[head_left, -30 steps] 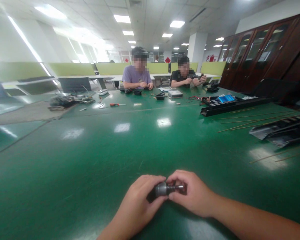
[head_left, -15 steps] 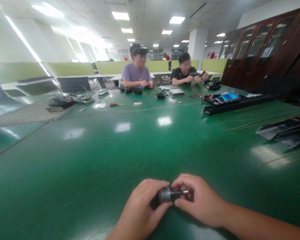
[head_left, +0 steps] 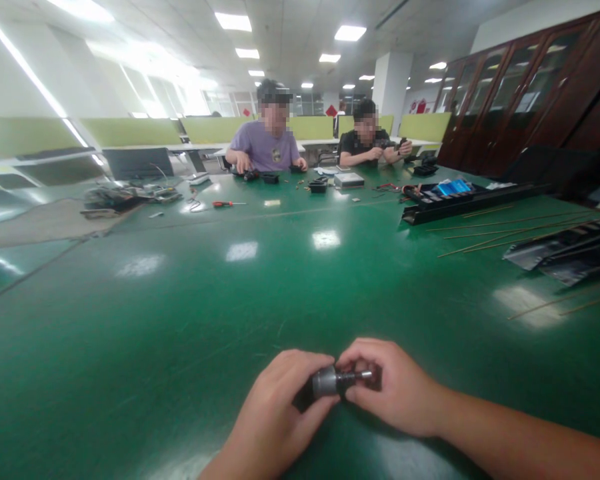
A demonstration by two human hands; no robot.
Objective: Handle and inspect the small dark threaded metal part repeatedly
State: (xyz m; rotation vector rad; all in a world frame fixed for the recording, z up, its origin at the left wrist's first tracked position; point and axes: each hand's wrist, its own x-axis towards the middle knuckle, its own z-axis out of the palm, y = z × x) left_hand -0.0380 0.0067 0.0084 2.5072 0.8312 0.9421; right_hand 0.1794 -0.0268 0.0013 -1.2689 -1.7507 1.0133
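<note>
My left hand (head_left: 280,403) wraps around a dark grey cylindrical part (head_left: 325,383), thumb below and fingers above. A thin shaft with a bright metal tip (head_left: 364,375) sticks out of it to the right; it looks like a small gearbox or motor, but the exact kind cannot be made out. My right hand (head_left: 393,387) curls around the shaft end, its thumb and fingertips at the collar beside the cylinder. The part is held low over the near side of the green table (head_left: 190,320). My left palm hides its rear end.
Across the table sit two people, one in a purple shirt (head_left: 267,147) and one in black (head_left: 357,141). A screwdriver (head_left: 225,204), small black trays (head_left: 318,187), black channels (head_left: 430,211) and thin rods (head_left: 500,235) lie farther off. A cluttered pile (head_left: 113,195) is at left.
My hands keep nearly the same hold on the part; the view has shifted slightly. The person in purple has moved their hands apart, one now at a dark object on the table.
</note>
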